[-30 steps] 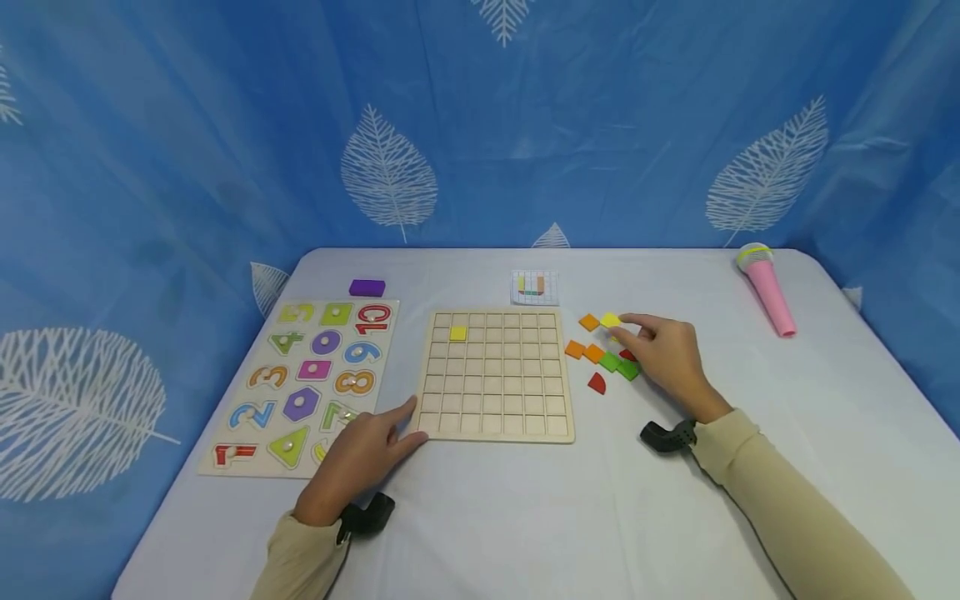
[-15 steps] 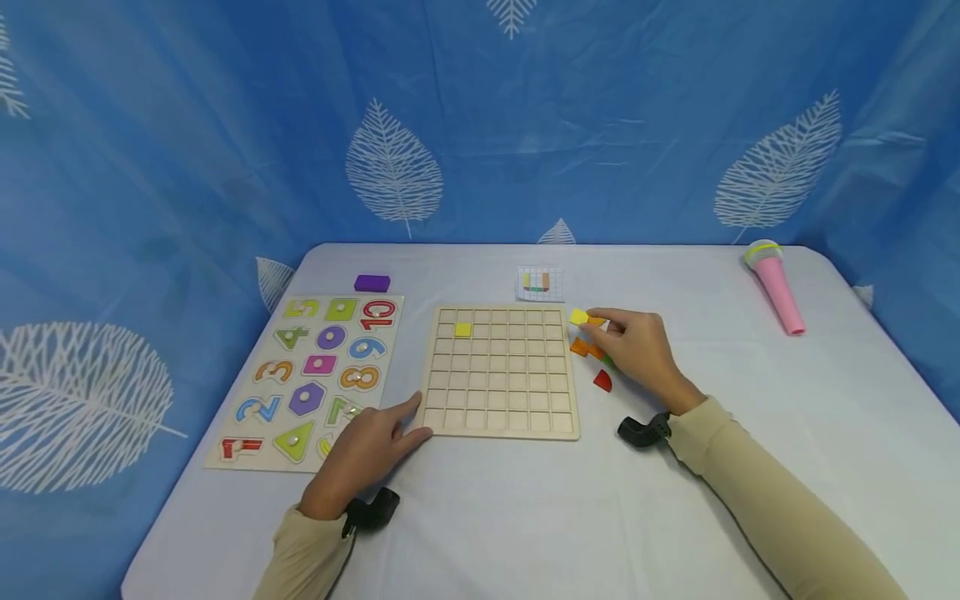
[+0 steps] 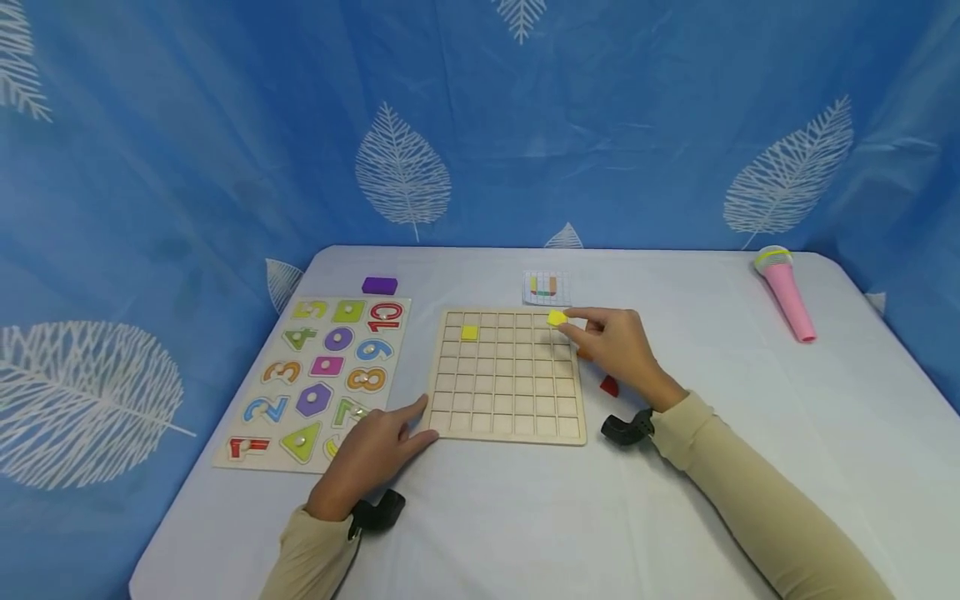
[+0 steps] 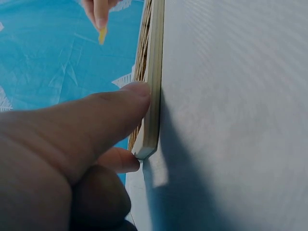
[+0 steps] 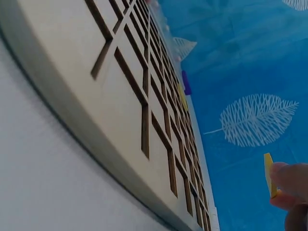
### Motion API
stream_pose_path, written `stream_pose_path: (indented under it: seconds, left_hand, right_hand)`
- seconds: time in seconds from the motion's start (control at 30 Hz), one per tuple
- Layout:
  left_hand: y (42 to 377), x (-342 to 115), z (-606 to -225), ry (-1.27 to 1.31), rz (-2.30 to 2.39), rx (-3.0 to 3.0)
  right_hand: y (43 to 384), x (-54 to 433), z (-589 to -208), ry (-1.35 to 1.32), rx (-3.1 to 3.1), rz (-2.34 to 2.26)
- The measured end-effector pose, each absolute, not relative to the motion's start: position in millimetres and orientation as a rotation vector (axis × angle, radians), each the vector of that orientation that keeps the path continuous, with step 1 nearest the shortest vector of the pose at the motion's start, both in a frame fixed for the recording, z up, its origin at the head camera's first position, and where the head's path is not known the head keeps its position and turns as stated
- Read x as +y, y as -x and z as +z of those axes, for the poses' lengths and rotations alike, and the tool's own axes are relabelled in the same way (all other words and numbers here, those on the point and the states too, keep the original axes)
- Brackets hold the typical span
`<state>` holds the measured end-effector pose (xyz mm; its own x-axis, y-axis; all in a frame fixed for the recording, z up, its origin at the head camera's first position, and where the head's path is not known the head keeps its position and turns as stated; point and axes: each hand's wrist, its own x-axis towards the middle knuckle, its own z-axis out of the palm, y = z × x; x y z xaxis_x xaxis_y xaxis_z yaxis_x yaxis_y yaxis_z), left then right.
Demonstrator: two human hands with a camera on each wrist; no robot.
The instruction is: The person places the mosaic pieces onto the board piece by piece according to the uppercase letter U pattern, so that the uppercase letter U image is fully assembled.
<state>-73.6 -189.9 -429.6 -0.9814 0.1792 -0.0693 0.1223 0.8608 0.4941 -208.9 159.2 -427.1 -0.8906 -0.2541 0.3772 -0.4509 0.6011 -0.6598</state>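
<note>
My right hand pinches a yellow square tile between thumb and fingertips, over the far right corner of the wooden grid board. In the right wrist view this tile appears edge-on, raised above the board. Another yellow tile sits in a cell near the board's far left. At the near left corner, my left hand touches the board with thumb and forefinger stretched out. The left wrist view shows its thumb against the board's near edge.
A red quarter-round tile lies right of the board; the right hand hides most of the other loose tiles. A pattern card lies behind. To the left are a number puzzle board and a purple block; at far right, a pink toy microphone.
The right hand has carried the yellow tile leftward from the loose tiles to above the board's far right corner. The left hand stays at the near left corner.
</note>
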Motion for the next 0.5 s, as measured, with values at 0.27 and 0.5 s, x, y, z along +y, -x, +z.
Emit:
stream_pose_path:
  seconds: [0.27,0.5]
  left_hand:
    - [71.8,-189.1,-429.5,-0.230,0.743,2.928]
    - [73.2,-188.5,-429.4,-0.259,0.734,2.950]
  right_hand:
    - [214.0,139.1,-432.1,-0.643,-2.574,1.194]
    - [220.0,121.4,-428.5,-0.702,-2.582,1.253]
